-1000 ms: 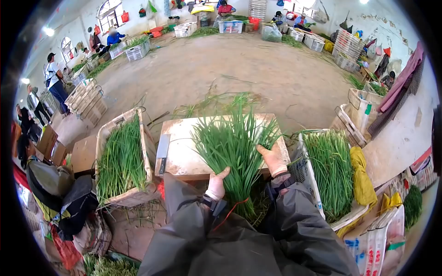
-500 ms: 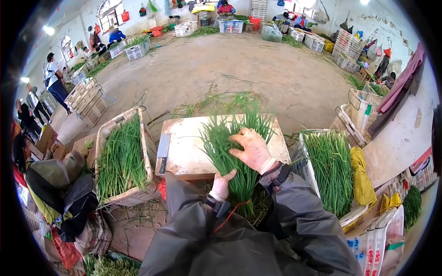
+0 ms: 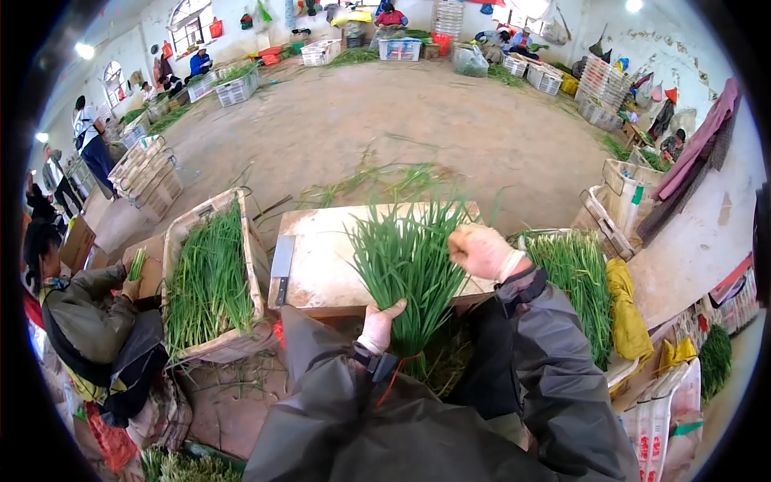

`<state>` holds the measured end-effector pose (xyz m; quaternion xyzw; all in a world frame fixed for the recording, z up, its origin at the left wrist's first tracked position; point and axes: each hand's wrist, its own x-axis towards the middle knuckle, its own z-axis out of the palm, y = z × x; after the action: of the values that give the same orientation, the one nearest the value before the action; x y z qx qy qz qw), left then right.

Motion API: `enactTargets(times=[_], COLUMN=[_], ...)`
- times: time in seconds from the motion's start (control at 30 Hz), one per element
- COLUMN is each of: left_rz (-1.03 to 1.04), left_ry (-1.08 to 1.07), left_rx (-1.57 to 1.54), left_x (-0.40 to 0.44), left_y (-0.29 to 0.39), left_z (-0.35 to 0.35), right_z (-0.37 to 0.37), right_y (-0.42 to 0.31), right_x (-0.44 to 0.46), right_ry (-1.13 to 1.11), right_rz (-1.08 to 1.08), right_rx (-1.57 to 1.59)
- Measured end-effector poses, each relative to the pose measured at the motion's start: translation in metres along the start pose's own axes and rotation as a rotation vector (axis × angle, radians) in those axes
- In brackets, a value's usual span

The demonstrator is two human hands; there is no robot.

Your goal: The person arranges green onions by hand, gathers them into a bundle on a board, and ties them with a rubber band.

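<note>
A fanned bunch of green chives (image 3: 408,277) leans over the near edge of a pale board (image 3: 317,269), its leaf tips pointing away from me. My left hand (image 3: 377,325) is closed around the lower left side of the bunch, thumb across the leaves. Below it, a red tie (image 3: 390,381) hangs at the bunch's lower end. At the right edge of the leaves, my right hand (image 3: 486,251) is held with curled fingers; what they pinch, if anything, is hidden. A knife (image 3: 282,269) with a black handle lies on the board's left side.
Crates of chives stand on the left (image 3: 213,273) and right (image 3: 566,289) of the board. A yellow cloth (image 3: 629,309) hangs over the right crate. A co-worker (image 3: 88,313) sits at the left, holding a small bundle. Loose leaves (image 3: 377,181) litter the floor beyond.
My right hand has moved right, from over the leaves to their right edge, and its fingers have curled in. The left hand keeps its hold. The co-worker's hands have lifted a small bundle.
</note>
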<state>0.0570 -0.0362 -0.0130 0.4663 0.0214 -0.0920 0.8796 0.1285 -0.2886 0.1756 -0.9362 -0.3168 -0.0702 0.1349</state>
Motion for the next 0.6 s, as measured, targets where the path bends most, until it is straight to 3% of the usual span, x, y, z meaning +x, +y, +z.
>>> enactTargets(times=[0.07,0.17,0.27,0.37,0.43,0.5,0.6], left_rz=[0.015,0.026,0.031,-0.011,-0.017,-0.011,-0.005], left_ry=[0.019,0.031,0.016,-0.025,-0.037,-0.026,-0.051], left_rx=[0.012,0.009,0.009,0.028,0.04,0.08,0.118], left_x=[0.0,-0.006,-0.006,-0.006,-0.007,-0.007,-0.01], left_y=[0.004,0.01,0.013,0.011,0.009,0.007,0.008], left_z=[0.001,0.002,0.008,0.006,0.006,0.007,0.008], right_z=[-0.007,-0.001,0.007,0.001,-0.02,-0.018,-0.04], right_y=[0.029,0.056,0.056,0.042,0.009,0.001,-0.011], right_x=[-0.009,-0.014,-0.011,-0.003,0.002,0.011,0.019], right_ry=[0.146,0.527,0.75,0.679,0.64,0.71,0.549], right_rz=[0.094,0.52,0.35,0.312,0.191,0.193,0.271], right_rx=[0.121,-0.455,0.213,0.463,0.345,0.611,0.709])
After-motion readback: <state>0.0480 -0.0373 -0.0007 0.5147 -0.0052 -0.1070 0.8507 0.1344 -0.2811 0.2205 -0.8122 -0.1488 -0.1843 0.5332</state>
